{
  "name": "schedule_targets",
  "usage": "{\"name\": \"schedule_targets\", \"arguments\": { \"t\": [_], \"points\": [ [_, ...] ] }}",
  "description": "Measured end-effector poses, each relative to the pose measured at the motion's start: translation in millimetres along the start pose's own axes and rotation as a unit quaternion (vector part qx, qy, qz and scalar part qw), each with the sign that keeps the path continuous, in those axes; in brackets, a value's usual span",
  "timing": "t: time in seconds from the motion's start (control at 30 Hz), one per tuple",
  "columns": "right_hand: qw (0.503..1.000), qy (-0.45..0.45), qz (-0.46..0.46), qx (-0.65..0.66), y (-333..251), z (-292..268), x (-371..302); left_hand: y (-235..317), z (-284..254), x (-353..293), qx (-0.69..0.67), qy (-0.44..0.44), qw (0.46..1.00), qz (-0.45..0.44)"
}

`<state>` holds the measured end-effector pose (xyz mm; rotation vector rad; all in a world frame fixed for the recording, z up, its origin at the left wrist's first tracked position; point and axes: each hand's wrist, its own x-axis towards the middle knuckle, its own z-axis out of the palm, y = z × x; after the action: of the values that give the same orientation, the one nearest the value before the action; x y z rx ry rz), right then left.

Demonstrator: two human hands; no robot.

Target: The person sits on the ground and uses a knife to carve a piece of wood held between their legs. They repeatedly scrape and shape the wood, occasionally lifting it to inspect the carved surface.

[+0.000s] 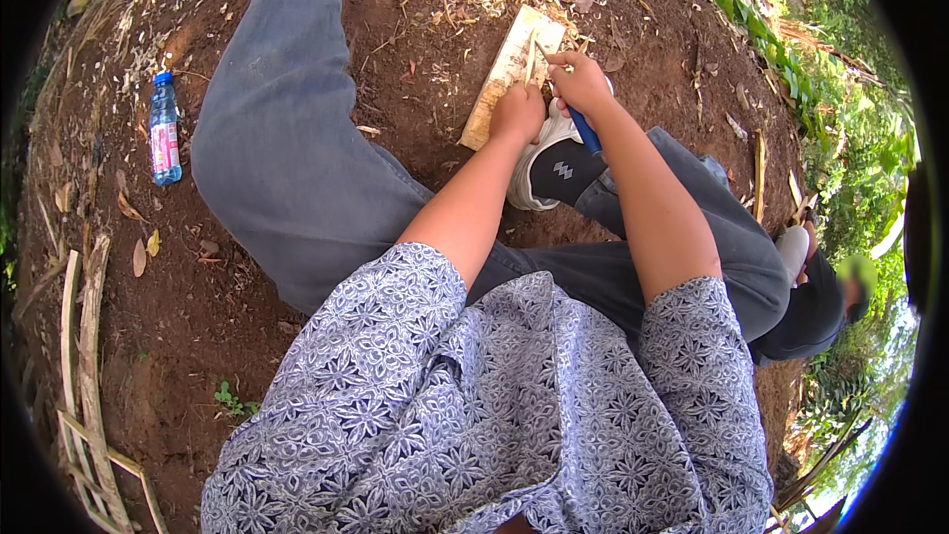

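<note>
My left hand [518, 115] is closed around a thin pale wooden stick [531, 61], which points away from me over a wooden board [491, 99]. Just to its right, my right hand [581, 85] grips a knife by its blue handle [584, 133]; the handle's end sticks out below the fist toward me. The narrow blade seems to lie close against the stick, though I cannot tell whether they touch. The board rests on the soil, slanting away from me, with small shavings around its far end.
A bottle with a blue cap [165, 129] stands or lies on the ground at the left. Long wooden strips [87, 366] lie at the lower left. My shoe [534, 173] is beside the board. Another person [816, 302] is at the right, near green plants.
</note>
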<state>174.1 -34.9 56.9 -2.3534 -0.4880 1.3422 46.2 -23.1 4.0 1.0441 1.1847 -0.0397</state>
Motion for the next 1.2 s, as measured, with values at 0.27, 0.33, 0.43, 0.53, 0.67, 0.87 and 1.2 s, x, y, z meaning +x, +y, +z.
{"name": "schedule_targets", "arguments": {
  "t": [0.27, 0.33, 0.43, 0.53, 0.67, 0.87, 1.2],
  "points": [
    [0.998, -0.023, -0.02, -0.054, -12.4, -5.1, -5.8, 3.9, 4.0, 3.1, -0.043, 0.027, 0.998, -0.028],
    [0.997, -0.008, -0.023, -0.07, -17.0, -3.3, -8.4, 5.7, 4.2, 1.0, -0.044, 0.031, 0.998, -0.026],
    [0.997, 0.008, -0.022, -0.069, -14.3, 2.1, -10.4, 7.3, 3.7, -1.7, -0.038, 0.036, 0.998, -0.024],
    [0.997, 0.005, -0.022, -0.079, -11.2, 2.2, -11.2, 4.0, 5.7, 0.3, -0.033, 0.034, 0.999, -0.018],
    [0.996, -0.005, -0.017, -0.084, -10.7, -1.0, -9.1, 1.5, 7.3, 3.8, -0.029, 0.039, 0.999, -0.012],
    [0.994, -0.004, -0.03, -0.105, -7.4, -0.5, -4.7, 6.1, 6.2, 2.0, -0.04, 0.034, 0.999, -0.014],
    [0.992, 0.058, -0.036, -0.107, -16.1, 17.4, 16.3, 8.0, -2.3, 6.1, -0.065, 0.004, 0.997, -0.045]
  ]
}}
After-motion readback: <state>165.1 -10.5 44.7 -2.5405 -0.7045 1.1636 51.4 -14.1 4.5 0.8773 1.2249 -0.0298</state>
